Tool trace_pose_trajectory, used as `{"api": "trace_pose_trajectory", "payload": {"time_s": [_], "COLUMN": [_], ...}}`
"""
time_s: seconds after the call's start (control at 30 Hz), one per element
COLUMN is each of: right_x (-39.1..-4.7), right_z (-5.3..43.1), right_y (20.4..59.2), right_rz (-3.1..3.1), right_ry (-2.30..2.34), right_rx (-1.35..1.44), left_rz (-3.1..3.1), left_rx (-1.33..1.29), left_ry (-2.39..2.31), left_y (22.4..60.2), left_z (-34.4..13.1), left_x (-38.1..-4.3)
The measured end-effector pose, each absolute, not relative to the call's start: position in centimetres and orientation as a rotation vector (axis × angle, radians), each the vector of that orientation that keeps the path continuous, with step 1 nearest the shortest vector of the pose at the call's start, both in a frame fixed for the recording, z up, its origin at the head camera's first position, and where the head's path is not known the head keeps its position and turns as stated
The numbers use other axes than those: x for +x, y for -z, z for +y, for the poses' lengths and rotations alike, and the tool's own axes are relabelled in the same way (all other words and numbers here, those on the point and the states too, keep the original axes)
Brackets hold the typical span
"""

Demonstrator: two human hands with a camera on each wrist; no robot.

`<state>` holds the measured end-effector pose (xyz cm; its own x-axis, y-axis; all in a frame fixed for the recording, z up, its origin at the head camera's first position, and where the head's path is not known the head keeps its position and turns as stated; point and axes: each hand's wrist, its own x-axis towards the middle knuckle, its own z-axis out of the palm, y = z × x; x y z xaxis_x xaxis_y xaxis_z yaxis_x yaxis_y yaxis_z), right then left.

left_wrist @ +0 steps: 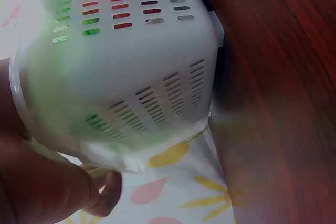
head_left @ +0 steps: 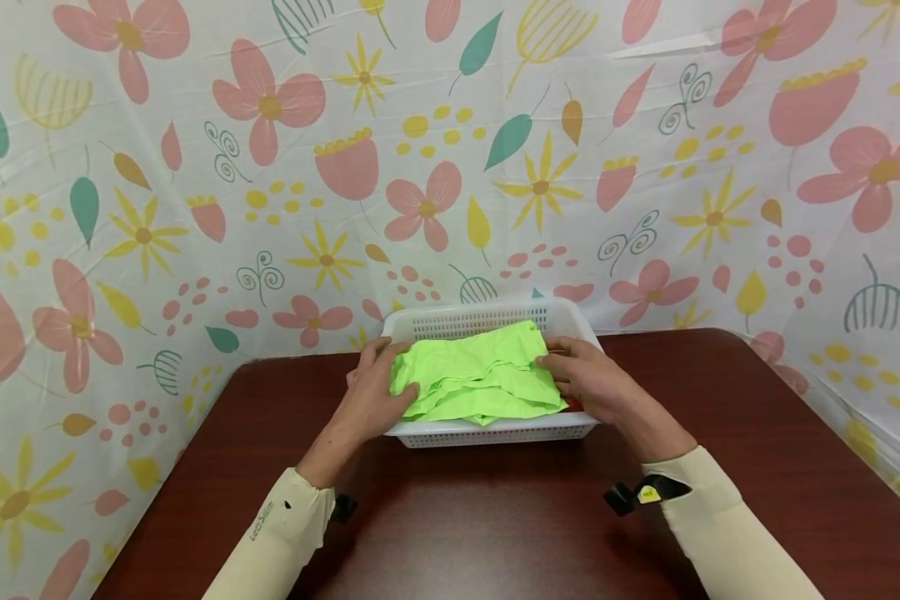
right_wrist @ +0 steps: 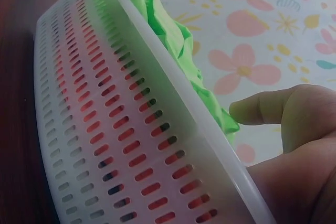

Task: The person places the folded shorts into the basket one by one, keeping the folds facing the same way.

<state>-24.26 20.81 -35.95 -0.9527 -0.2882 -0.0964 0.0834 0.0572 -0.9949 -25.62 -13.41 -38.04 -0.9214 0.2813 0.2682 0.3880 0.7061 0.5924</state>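
A folded lime-green cloth point(head_left: 472, 371) lies on top in a white plastic basket point(head_left: 487, 435) with slotted walls. My left hand point(head_left: 375, 396) is at the basket's left rim, its thumb over the cloth's left edge; in the left wrist view its loosely bent fingers point(left_wrist: 107, 192) show past the basket's corner. At the right end, my right hand point(head_left: 588, 379) reaches over the rim with its fingers by the cloth's right edge. The right wrist view shows a straight thumb point(right_wrist: 260, 107) close to the cloth; the other fingers are hidden there.
Something red point(head_left: 572, 405) shows under the cloth and through the basket's slots. The basket stands on a dark reddish-brown table point(head_left: 465, 517), near its far edge. Behind it hangs a white sheet point(head_left: 450, 125) printed with flowers and leaves.
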Motion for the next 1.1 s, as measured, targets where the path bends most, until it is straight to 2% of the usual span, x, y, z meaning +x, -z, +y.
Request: {"api": "trace_pose_trajectory", "payload": {"time_s": [1.1], "right_x": [-20.3], "right_z": [24.6], "right_y": [34.6], "right_rz": [2.332], "right_ry": [1.784], "right_rx": [-0.407], "left_rz": [-2.719], "left_rx": [-0.622], "left_ry": [1.03], "left_y": [37.8], "left_z": [-16.8], "left_x": [-22.9]}}
